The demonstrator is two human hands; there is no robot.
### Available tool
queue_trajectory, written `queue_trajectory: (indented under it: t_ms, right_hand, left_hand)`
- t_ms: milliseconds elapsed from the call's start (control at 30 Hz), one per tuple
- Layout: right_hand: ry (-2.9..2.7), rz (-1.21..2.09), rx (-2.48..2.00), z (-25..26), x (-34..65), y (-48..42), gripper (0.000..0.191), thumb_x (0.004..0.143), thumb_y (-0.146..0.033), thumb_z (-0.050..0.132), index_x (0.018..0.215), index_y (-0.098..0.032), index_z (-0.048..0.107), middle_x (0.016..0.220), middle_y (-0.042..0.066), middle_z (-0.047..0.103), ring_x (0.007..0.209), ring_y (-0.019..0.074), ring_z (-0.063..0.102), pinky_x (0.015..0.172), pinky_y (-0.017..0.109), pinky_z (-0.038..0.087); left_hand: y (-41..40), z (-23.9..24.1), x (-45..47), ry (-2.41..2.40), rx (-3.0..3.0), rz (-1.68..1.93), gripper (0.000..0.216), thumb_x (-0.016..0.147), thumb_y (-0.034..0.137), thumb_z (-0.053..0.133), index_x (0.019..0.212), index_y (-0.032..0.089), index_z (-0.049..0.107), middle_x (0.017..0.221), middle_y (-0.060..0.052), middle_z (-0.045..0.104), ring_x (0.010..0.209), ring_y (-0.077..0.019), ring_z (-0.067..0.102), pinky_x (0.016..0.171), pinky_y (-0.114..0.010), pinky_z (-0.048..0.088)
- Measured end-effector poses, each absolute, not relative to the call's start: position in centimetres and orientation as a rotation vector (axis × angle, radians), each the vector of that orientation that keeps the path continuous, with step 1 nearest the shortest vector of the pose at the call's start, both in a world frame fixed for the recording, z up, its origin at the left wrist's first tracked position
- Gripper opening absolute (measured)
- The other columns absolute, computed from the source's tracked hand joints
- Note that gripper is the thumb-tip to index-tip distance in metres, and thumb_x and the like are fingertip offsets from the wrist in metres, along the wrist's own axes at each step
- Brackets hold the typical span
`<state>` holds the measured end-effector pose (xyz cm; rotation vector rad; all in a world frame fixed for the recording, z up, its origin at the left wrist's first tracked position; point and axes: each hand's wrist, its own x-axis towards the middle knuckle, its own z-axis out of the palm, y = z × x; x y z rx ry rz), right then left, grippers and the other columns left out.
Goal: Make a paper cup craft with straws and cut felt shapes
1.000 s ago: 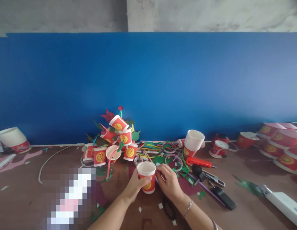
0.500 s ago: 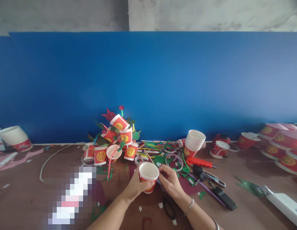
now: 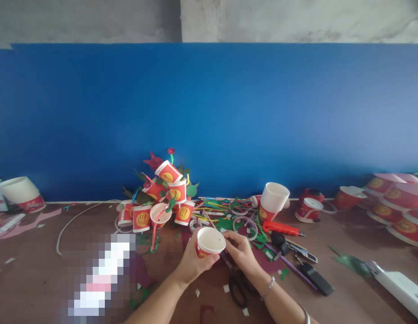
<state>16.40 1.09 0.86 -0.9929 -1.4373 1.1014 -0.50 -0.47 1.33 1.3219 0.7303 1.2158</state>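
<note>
Our left hand (image 3: 192, 262) is wrapped around the cup (image 3: 210, 241), thumb in front, its mouth tipped slightly towards us. Our right hand (image 3: 241, 253) is half curled, fingertips bunched at the cup's right side; whether they pinch anything, we cannot tell. A dark spot shows on the inner wall near them, so we judge the step to be work on that wall. The next move seems to call for a steady left grip and fine fingertip control. Scissors (image 3: 233, 275) lie below the right hand. Beyond are straws (image 3: 215, 209), with joined cups (image 3: 176, 192) left and stacked cups (image 3: 274, 198) right.
</note>
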Motion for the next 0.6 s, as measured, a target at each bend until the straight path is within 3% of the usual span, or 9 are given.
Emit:
queue_trajectory:
  t_ms: [333, 600]
  right_hand:
    - [-1.259, 1.406, -1.034, 0.23, 17.00, 1.46, 0.034, 0.066, -0.047, 0.076, 0.071, -0.013, 0.072, 0.051, -0.001, 0.053, 0.046, 0.0063, 0.040, 0.042, 0.019, 0.024]
    - [-1.272, 1.488, -0.974, 1.02, 16.77, 1.18, 0.033, 0.065, -0.044, 0.077, 0.071, -0.014, 0.068, 0.054, -0.001, 0.058, 0.046, 0.0060, 0.042, 0.042, 0.019, 0.025]
  left_hand:
    - [-0.21, 1.55, -1.13, 0.585, 0.949, 1.053, 0.058, 0.059, 0.038, 0.081, 0.107, 0.012, 0.063, 0.100, -0.014, 0.069, 0.096, -0.0289, 0.062, 0.084, -0.036, 0.044]
    - [-0.13, 1.52, -1.34, 0.564, 0.842, 1.000, 0.044, 0.063, 0.039, 0.078, 0.094, 0.010, 0.067, 0.082, -0.010, 0.071, 0.074, -0.0200, 0.064, 0.069, -0.028, 0.045]
